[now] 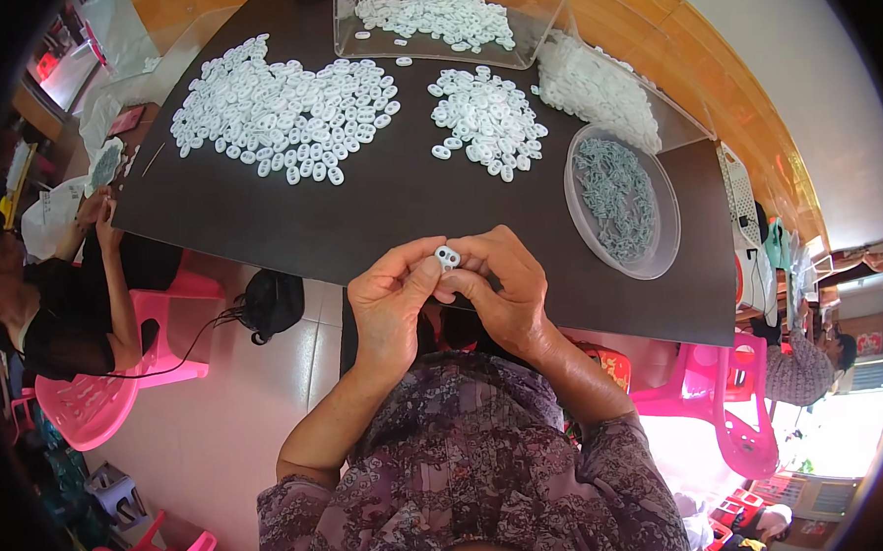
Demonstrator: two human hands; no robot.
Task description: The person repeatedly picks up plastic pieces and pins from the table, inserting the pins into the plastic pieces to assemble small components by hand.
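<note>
Close to the table's near edge, a small white oval plastic piece (448,256) with two round holes, one of them dark, is pinched between my fingertips. My left hand (391,302) grips its left side with thumb and index finger. From the other side, my right hand (509,290) closes on it, fingers curled. Beyond my hands lie a large spread heap of similar white oval pieces (282,110) on the left and a smaller heap (489,121) in the middle. To the right, a round clear tub (668,221) holds many small grey-green parts, their exact kind unclear.
Two clear bins with white pieces, one at the back (432,57) and one at the right (686,127), stand on the dark table (291,218). At left, another person (74,321) works with their hands. Pink plastic chairs (708,402) stand beside the table.
</note>
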